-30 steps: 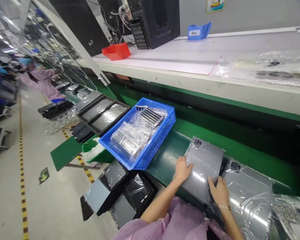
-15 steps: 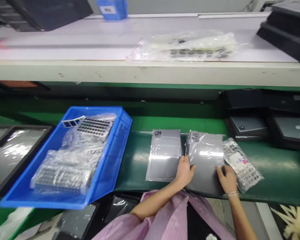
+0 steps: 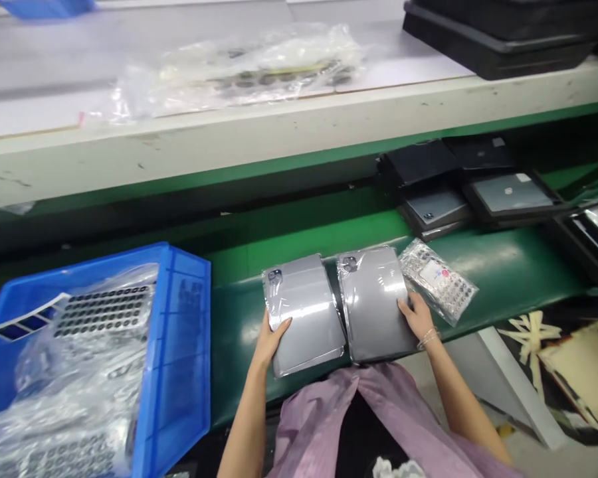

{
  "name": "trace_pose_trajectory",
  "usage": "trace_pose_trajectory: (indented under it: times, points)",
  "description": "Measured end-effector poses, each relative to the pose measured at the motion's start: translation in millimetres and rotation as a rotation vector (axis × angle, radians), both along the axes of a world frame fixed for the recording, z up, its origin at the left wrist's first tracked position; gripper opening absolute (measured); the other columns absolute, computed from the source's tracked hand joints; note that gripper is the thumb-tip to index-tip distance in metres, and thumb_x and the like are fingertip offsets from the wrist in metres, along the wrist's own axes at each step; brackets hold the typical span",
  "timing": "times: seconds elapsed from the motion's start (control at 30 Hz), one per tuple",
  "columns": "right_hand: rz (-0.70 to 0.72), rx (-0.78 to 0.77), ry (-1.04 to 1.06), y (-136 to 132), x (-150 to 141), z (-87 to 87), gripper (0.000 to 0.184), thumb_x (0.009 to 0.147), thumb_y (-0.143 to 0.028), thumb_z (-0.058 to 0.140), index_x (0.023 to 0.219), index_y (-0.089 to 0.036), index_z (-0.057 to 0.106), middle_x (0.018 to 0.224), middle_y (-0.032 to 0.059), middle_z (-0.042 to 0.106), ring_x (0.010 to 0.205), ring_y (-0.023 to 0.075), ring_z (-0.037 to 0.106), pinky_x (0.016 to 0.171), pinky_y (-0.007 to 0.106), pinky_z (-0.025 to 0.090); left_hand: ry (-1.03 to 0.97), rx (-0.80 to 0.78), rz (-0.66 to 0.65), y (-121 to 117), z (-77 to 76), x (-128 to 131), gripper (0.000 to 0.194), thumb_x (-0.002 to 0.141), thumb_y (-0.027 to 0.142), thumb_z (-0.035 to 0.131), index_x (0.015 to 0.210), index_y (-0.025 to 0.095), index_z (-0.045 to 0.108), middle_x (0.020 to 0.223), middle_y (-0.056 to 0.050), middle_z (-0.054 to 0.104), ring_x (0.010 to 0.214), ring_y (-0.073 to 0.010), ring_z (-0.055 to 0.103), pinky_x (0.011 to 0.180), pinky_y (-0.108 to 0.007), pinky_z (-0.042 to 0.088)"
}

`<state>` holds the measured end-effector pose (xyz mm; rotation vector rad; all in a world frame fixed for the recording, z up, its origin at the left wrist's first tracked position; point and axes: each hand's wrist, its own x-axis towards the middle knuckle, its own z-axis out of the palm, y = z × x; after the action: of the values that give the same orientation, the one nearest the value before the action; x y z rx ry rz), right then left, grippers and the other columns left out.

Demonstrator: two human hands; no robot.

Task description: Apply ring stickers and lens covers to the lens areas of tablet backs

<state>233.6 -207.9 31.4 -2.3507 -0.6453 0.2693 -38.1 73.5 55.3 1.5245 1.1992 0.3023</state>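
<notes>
Two small piles of grey tablets in clear plastic film lie side by side, camera corners at the upper left. My left hand (image 3: 272, 338) grips the left edge of the left tablets (image 3: 306, 318), thumb on top and the other fingers hidden beneath or behind the edge. At the right edge of the right tablets (image 3: 376, 305), my right hand (image 3: 417, 317) is closed with its thumb over the top; its fingertips are partly hidden. A clear bag of small round dark parts (image 3: 437, 279), with a white label, lies just beyond my right hand.
A blue bin (image 3: 184, 345) with bagged round parts stands at left on the green work surface (image 3: 229, 372). Black trays holding tablets (image 3: 511, 192) are stacked at back right. A white shelf (image 3: 204, 143) runs across above, bearing plastic bags (image 3: 259, 73) and black cases (image 3: 498, 50).
My left hand has moved from between the piles to the left tablets' outer edge. The left tablets now sit slightly tilted. My right hand stays at the right tablets' edge. The view has turned right.
</notes>
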Motion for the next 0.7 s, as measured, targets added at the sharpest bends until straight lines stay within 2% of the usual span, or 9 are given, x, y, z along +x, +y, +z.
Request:
trace_pose_trajectory:
  times: [0.2,0.4,0.53,0.7]
  points:
    - [-0.031,-0.016,-0.017,5,0,-1.9,0.029,0.091,-0.036,0.054,0.112,-0.016,0.057,0.111,0.0073,0.059,0.098,0.0197,0.058,0.086,0.042,0.049,-0.063,-0.039,0.006,-14,-15.9,-10,0.074,0.073,0.046,0.065,0.138,0.023,0.036,0.131,-0.010,0.054,0.121,-0.0290,0.051,0.102,-0.041,0.041]
    - [-0.068,-0.052,-0.041,9,-1,5.4,0.029,0.091,-0.036,0.055,0.111,-0.015,0.057,0.111,0.0071,0.059,0.098,0.0198,0.058,0.085,0.042,0.049,-0.114,0.010,-0.071,-21,-23.5,1,0.078,0.069,0.044,0.071,0.138,0.024,0.037,0.135,-0.008,0.050,0.126,-0.0277,0.046,0.108,-0.040,0.033]
    - [-0.117,-0.067,-0.060,7,-4,12.5,0.030,0.090,-0.037,0.055,0.112,-0.016,0.057,0.112,0.0073,0.059,0.098,0.0201,0.058,0.086,0.042,0.048,-0.126,0.039,-0.114,-20,-20.6,3,0.073,0.074,0.045,0.066,0.137,0.022,0.038,0.134,-0.009,0.051,0.123,-0.0267,0.049,0.106,-0.039,0.035]
    - [-0.164,-0.057,-0.076,7,-6,16.7,0.030,0.090,-0.037,0.056,0.113,-0.016,0.057,0.112,0.0073,0.058,0.099,0.0200,0.058,0.086,0.042,0.049,-0.081,0.057,-0.154,-10,-10.9,2,0.059,0.070,0.046,0.068,0.120,0.018,0.056,0.116,-0.009,0.062,0.116,-0.0296,0.053,0.105,-0.043,0.035]
